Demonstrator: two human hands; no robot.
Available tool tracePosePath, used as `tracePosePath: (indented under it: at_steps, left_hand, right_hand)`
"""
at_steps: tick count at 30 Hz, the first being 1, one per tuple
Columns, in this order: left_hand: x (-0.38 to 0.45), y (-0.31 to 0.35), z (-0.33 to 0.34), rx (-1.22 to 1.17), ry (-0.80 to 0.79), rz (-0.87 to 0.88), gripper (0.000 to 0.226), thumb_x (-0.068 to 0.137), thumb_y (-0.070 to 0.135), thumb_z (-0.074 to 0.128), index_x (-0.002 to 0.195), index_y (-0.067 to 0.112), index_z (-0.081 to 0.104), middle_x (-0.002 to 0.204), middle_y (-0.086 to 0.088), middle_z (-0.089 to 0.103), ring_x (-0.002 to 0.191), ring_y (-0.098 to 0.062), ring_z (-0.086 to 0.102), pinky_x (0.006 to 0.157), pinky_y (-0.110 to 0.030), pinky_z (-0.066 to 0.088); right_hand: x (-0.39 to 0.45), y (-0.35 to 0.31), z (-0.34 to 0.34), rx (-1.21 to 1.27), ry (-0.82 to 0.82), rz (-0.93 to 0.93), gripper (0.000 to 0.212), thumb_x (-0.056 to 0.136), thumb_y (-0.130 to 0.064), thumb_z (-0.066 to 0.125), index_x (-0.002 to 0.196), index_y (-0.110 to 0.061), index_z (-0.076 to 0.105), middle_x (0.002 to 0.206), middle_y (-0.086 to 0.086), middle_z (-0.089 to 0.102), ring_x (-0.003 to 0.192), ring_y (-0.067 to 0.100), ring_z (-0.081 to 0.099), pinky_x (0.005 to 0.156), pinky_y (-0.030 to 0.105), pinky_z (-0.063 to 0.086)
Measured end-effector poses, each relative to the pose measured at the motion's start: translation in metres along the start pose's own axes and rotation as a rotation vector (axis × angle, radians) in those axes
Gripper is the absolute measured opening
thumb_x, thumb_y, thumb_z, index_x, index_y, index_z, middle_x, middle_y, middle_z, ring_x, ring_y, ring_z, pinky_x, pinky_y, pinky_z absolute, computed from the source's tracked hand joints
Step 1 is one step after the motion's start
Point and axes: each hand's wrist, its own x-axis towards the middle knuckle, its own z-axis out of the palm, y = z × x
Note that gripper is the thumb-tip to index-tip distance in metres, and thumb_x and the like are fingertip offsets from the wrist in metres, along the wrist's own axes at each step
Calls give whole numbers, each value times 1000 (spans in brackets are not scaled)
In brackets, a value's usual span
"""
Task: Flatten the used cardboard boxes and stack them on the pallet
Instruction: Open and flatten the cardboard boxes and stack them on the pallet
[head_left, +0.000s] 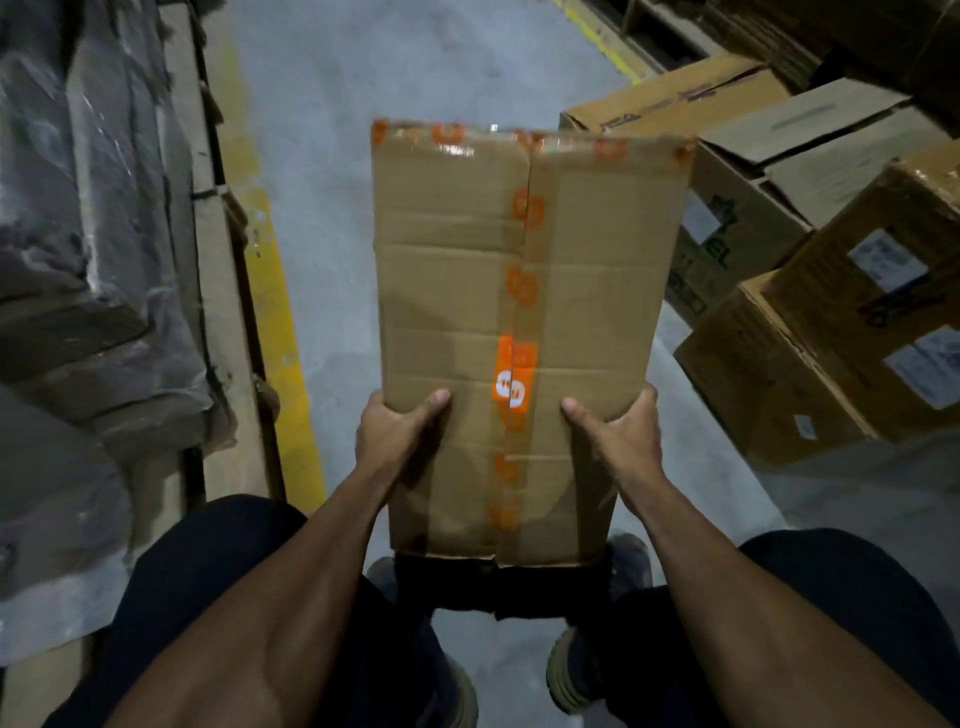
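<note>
So here's one cardboard box (524, 322) held up in front of the person, above the concrete floor (415, 67), roughly in the middle of the view. Both hands are on it. The left hand (395, 431) grips the left edge near the bottom, thumb lying on the facing panel and fingers wrapped round behind. The right hand (623, 431) does the same on the right edge, thumb on the front, the rest hidden behind the cardboard. So two hands, both clamped on the same box, at about the same height.

The box has one strip of clear tape with orange logos (511, 384) running down the centre seam, plus another strip across the far top edge. I can't tell whether it's already flat or still boxy.

On the right there's a pile of other cartons (810, 364). I count about five, some with white labels, one with green print, and the far ones have their flaps open.

On the left is a plastic-wrapped load (88, 234), sitting beside a yellow floor line (275, 312). A second yellow line shows far right.

Near the bottom, two shoes (571, 670) and dark trousers.
</note>
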Motion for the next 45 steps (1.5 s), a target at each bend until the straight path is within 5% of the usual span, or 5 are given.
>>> tracePosePath:
  at_steps: [9, 17, 26, 38, 45]
  left_hand:
    - [27, 29, -3, 257, 194, -2, 91, 67, 85, 62, 122, 12, 61, 126, -13, 63, 122, -37, 55, 100, -44, 47]
    - [35, -54, 12, 186, -177, -232, 89, 60, 69, 82, 123, 10, 62, 118, -6, 69, 103, -24, 66, 81, -31, 51]
    - [54, -54, 19, 242, -51, -198, 83, 63, 72, 74, 124, 17, 63, 117, -6, 69, 106, -30, 64, 94, -44, 54]
    - [77, -57, 39, 441, -159, 51, 93, 82, 66, 59, 149, 17, 18, 149, -13, 40, 131, -36, 47, 102, -56, 46]
    - [69, -31, 63, 958, -247, 697, 62, 101, 45, 33, 151, 10, 31, 160, -18, 25, 147, -37, 23, 118, -55, 27]
  right_hand:
    - [35, -36, 16, -184, 60, -89, 85, 76, -73, 64, 141, -24, 41, 134, 5, 56, 124, 31, 52, 101, 52, 47]
    - [37, 51, 43, -379, -245, 225, 91, 95, -58, 56, 159, -32, -2, 155, 19, 33, 136, 43, 41, 108, 49, 38]
    - [46, 54, 53, -412, -195, 211, 90, 90, -67, 54, 156, -44, -2, 156, 12, 35, 135, 40, 44, 109, 56, 40]
    - [61, 41, 61, -677, -258, 21, 81, 98, -61, 44, 158, -42, -7, 165, 10, -21, 153, 35, -2, 119, 53, 18]
    - [62, 41, 70, -807, -260, -11, 74, 105, -53, 34, 159, -32, -12, 162, 6, -34, 152, 33, -19, 121, 57, 10]
